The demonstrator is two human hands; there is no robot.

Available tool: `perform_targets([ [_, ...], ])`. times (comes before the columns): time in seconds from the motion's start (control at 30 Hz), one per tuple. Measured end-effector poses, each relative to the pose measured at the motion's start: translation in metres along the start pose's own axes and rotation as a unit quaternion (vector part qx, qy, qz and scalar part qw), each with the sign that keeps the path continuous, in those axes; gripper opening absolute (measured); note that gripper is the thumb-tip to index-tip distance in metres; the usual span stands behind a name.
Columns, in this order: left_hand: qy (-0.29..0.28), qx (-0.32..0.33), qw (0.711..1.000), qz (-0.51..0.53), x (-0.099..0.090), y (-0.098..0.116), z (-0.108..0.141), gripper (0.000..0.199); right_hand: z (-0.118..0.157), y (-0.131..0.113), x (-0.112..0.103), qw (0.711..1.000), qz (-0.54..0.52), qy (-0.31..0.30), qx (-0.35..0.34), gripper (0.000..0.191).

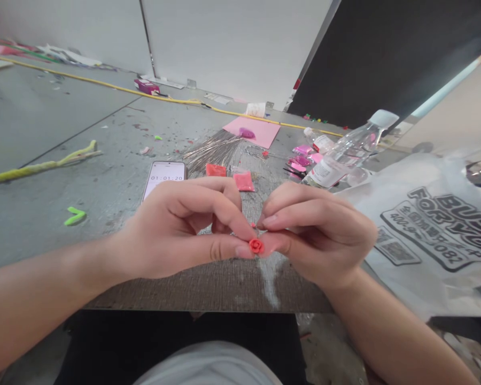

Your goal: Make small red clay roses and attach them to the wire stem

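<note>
A small red rose (256,245), apparently of modelling clay, sits between my fingertips above the front of the table. My left hand (180,224) pinches it from the left with thumb and index finger. From the right, my right hand (323,230) presses its thumb against the flower, its other fingers curled. A tiny red bit (253,225) shows just behind the rose, near the right fingertips; what it belongs to is unclear. Beyond the hands lie an orange-red packet (216,170) and a coral packet (244,182), both flat on the table.
A phone (166,172) showing a timer lies behind my left hand. Thin metal wires (212,152) fan out beside pink paper (260,130). At right stand a clear bottle (340,155) and a white plastic bag (428,214). A yellow cable (116,85) crosses the back.
</note>
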State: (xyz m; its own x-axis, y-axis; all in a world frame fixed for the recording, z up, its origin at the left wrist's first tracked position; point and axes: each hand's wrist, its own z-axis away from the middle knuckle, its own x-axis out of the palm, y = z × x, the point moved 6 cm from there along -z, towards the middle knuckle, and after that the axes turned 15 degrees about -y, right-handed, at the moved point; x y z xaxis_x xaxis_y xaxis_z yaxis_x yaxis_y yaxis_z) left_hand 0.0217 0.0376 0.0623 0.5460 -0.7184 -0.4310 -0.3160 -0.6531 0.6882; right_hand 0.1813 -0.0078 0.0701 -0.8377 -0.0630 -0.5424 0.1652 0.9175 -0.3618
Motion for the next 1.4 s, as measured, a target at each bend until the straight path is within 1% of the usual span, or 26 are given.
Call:
perform_targets([
  [0.2, -0.006, -0.003, 1.000, 0.020, 0.000, -0.001, -0.001, 0.005, -0.001, 0.001, 0.002, 1.000, -0.019, -0.008, 0.007, 0.018],
  [0.4, -0.004, 0.012, 1.000, 0.006, -0.001, 0.001, -0.001, 0.005, 0.001, 0.006, 0.003, 0.998, -0.052, 0.011, 0.041, 0.016],
  [0.57, -0.005, 0.017, 1.000, 0.009, -0.001, 0.002, -0.003, 0.006, 0.001, 0.008, 0.005, 0.995, -0.069, 0.002, 0.065, 0.015],
  [0.8, 0.003, 0.004, 1.000, 0.003, -0.001, 0.002, -0.003, 0.006, 0.004, 0.016, 0.006, 0.988, -0.089, 0.014, 0.123, 0.025],
  [1.0, 0.009, 0.005, 1.000, -0.014, -0.002, 0.003, -0.002, 0.007, 0.005, 0.019, 0.008, 0.983, -0.114, 0.003, 0.142, 0.025],
  [1.13, 0.014, 0.000, 1.000, -0.022, -0.002, 0.002, -0.001, 0.006, 0.006, 0.020, 0.008, 0.981, -0.109, -0.004, 0.163, 0.028],
  [1.23, 0.018, 0.004, 0.999, -0.028, -0.003, 0.003, -0.001, 0.006, 0.006, 0.021, 0.009, 0.980, -0.106, -0.011, 0.168, 0.030],
  [1.4, 0.030, 0.004, 0.998, -0.048, -0.004, 0.003, 0.000, 0.010, 0.006, 0.021, 0.009, 0.982, -0.113, -0.006, 0.150, 0.026],
])
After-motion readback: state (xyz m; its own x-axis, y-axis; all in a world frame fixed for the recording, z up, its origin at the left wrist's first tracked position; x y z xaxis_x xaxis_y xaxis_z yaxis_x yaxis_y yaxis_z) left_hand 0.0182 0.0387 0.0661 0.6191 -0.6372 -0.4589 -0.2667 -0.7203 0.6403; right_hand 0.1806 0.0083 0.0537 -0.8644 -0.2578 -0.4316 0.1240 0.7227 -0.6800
